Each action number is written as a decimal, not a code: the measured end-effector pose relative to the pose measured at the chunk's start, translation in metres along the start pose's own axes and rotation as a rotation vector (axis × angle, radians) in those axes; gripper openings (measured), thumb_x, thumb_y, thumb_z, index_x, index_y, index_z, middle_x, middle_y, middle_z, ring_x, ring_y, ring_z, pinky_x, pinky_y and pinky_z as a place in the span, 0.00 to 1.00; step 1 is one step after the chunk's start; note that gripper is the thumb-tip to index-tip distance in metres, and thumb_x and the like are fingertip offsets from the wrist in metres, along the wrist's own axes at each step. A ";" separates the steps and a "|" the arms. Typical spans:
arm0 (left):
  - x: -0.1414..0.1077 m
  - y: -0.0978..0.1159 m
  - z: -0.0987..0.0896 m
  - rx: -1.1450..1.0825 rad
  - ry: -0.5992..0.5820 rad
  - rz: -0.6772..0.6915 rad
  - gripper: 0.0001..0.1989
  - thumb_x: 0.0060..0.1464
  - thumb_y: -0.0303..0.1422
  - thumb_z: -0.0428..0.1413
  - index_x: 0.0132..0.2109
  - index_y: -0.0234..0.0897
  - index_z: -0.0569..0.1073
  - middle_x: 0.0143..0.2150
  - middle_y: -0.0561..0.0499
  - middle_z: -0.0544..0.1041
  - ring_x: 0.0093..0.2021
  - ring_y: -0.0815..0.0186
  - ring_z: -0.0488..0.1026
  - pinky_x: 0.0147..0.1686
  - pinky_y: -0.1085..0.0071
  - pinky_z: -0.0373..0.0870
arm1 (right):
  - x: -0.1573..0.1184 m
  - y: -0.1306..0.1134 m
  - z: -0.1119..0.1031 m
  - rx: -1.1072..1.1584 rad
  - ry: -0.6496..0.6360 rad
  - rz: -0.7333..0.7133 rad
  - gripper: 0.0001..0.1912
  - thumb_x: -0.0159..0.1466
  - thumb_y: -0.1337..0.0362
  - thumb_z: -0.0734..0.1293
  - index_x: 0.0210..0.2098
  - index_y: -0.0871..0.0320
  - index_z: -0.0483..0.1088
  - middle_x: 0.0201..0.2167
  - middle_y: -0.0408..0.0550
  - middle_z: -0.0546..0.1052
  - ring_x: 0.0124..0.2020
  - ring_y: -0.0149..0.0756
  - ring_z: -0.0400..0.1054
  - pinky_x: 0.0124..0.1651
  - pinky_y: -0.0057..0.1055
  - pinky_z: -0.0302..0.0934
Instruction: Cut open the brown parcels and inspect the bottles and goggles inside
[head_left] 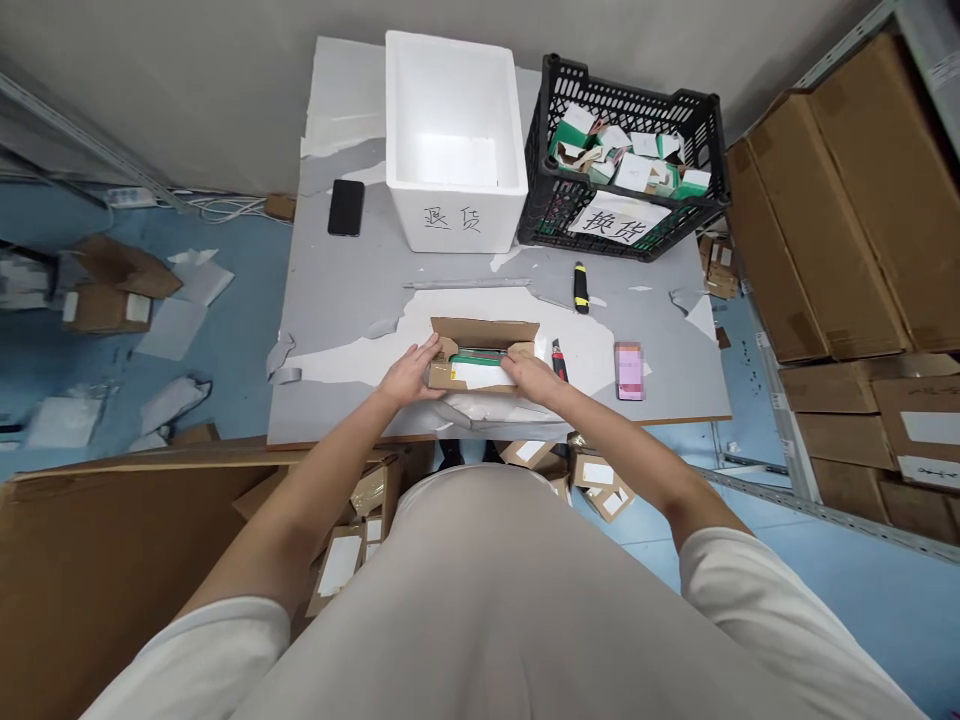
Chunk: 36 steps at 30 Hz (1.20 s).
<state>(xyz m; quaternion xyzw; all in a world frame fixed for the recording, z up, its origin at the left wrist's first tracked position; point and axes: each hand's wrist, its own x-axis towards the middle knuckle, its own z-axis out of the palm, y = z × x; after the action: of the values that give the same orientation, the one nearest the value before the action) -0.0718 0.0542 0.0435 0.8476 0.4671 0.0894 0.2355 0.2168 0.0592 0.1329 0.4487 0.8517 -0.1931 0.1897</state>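
An opened cardboard box [484, 330] lies near the table's front edge, its back flap raised. Inside it are green-and-white packs [480, 374]. My left hand [411, 374] holds the box's left end, fingers over the rim and thumb low at the side. At the right end, my right hand [529, 375] has its fingertips over the box opening, against the contents; whether they grip a pack cannot be made out. A red and black cutter [559, 361] lies just right of that hand. Farther back rests a yellow and black cutter [581, 288].
Behind the box stand a white foam bin [457, 215] and a black crate [624, 180] of small green-white boxes. A black phone [346, 208] lies left, a pink-screened phone [629, 371] right. Cartons [832, 200] fill the right side; a large carton [135, 560] is at lower left.
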 end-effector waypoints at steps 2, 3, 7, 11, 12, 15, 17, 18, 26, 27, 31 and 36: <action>0.001 0.004 0.001 -0.003 0.014 -0.025 0.49 0.44 0.45 0.62 0.68 0.33 0.50 0.70 0.36 0.51 0.67 0.51 0.55 0.65 0.52 0.53 | -0.009 -0.005 0.007 -0.061 0.058 0.034 0.18 0.61 0.76 0.61 0.51 0.63 0.64 0.50 0.60 0.71 0.50 0.45 0.65 0.48 0.36 0.60; 0.002 0.006 0.001 -0.005 0.020 -0.044 0.48 0.44 0.45 0.62 0.67 0.33 0.50 0.70 0.36 0.50 0.67 0.51 0.56 0.64 0.52 0.54 | -0.014 -0.008 0.012 -0.089 0.076 0.059 0.18 0.63 0.77 0.57 0.51 0.63 0.65 0.49 0.60 0.71 0.49 0.45 0.66 0.47 0.36 0.60; 0.004 0.011 0.001 0.011 0.011 -0.082 0.47 0.44 0.41 0.62 0.67 0.32 0.52 0.70 0.36 0.50 0.67 0.50 0.57 0.64 0.53 0.56 | -0.031 -0.012 0.040 -0.166 0.154 -0.004 0.23 0.67 0.74 0.48 0.56 0.60 0.63 0.53 0.62 0.70 0.53 0.46 0.64 0.50 0.40 0.58; 0.006 0.010 0.000 0.047 -0.024 -0.063 0.47 0.45 0.39 0.61 0.67 0.30 0.51 0.70 0.35 0.51 0.68 0.52 0.53 0.65 0.56 0.54 | -0.037 -0.014 0.080 -0.124 0.255 -0.163 0.27 0.67 0.73 0.49 0.65 0.60 0.54 0.67 0.59 0.57 0.66 0.46 0.52 0.61 0.47 0.50; 0.006 0.008 -0.002 0.057 -0.040 -0.057 0.47 0.45 0.39 0.61 0.68 0.29 0.50 0.70 0.35 0.50 0.69 0.53 0.52 0.65 0.56 0.53 | -0.037 -0.016 0.088 -0.112 0.271 -0.150 0.28 0.66 0.74 0.50 0.65 0.61 0.53 0.67 0.59 0.55 0.67 0.46 0.50 0.63 0.49 0.48; 0.004 0.008 -0.019 0.104 -0.139 -0.027 0.49 0.44 0.39 0.60 0.69 0.29 0.46 0.71 0.35 0.47 0.69 0.53 0.51 0.65 0.54 0.51 | -0.037 -0.019 0.096 -0.066 0.294 -0.111 0.30 0.64 0.73 0.54 0.66 0.65 0.53 0.68 0.62 0.53 0.69 0.48 0.47 0.65 0.53 0.44; 0.004 0.012 -0.036 0.156 -0.221 -0.019 0.48 0.43 0.37 0.59 0.69 0.31 0.47 0.71 0.37 0.47 0.69 0.52 0.51 0.64 0.52 0.52 | -0.038 -0.016 0.087 -0.005 0.288 -0.154 0.31 0.63 0.72 0.56 0.66 0.68 0.53 0.68 0.63 0.51 0.70 0.49 0.43 0.67 0.52 0.43; 0.005 0.017 -0.045 0.184 -0.237 -0.029 0.46 0.43 0.36 0.58 0.68 0.32 0.49 0.71 0.38 0.49 0.68 0.51 0.53 0.63 0.51 0.53 | -0.037 -0.012 0.079 0.038 0.276 -0.177 0.31 0.62 0.71 0.57 0.65 0.69 0.54 0.68 0.64 0.51 0.70 0.49 0.42 0.67 0.50 0.43; 0.049 0.086 -0.052 0.315 -0.244 0.222 0.16 0.58 0.36 0.47 0.42 0.33 0.76 0.41 0.40 0.78 0.45 0.55 0.74 0.47 0.60 0.64 | 0.014 0.004 -0.005 0.029 0.101 -0.133 0.22 0.61 0.76 0.57 0.52 0.63 0.71 0.51 0.57 0.75 0.51 0.43 0.69 0.55 0.40 0.58; 0.054 0.092 -0.049 0.363 -0.297 0.248 0.16 0.58 0.36 0.48 0.40 0.32 0.77 0.40 0.39 0.78 0.44 0.55 0.74 0.47 0.59 0.63 | 0.021 0.000 -0.009 -0.066 0.059 -0.119 0.19 0.61 0.75 0.58 0.49 0.64 0.72 0.48 0.58 0.76 0.49 0.45 0.70 0.55 0.42 0.56; 0.056 0.102 -0.046 0.549 -0.323 0.162 0.15 0.58 0.36 0.50 0.39 0.31 0.78 0.38 0.37 0.79 0.44 0.52 0.73 0.54 0.51 0.55 | 0.025 -0.015 -0.013 -0.302 0.045 -0.011 0.19 0.64 0.75 0.54 0.47 0.66 0.74 0.45 0.63 0.77 0.46 0.48 0.69 0.57 0.48 0.50; 0.028 0.103 -0.047 0.514 -0.086 -0.169 0.25 0.58 0.44 0.50 0.53 0.29 0.75 0.56 0.32 0.70 0.60 0.43 0.59 0.63 0.43 0.31 | -0.004 0.006 0.001 -0.276 0.259 0.129 0.24 0.66 0.71 0.52 0.59 0.71 0.63 0.60 0.69 0.64 0.57 0.53 0.60 0.60 0.52 0.46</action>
<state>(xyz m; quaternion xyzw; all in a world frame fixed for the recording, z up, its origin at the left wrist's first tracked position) 0.0034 0.0453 0.1326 0.8406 0.5329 -0.0883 0.0389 0.2244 0.0591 0.1337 0.4934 0.8567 -0.0025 0.1501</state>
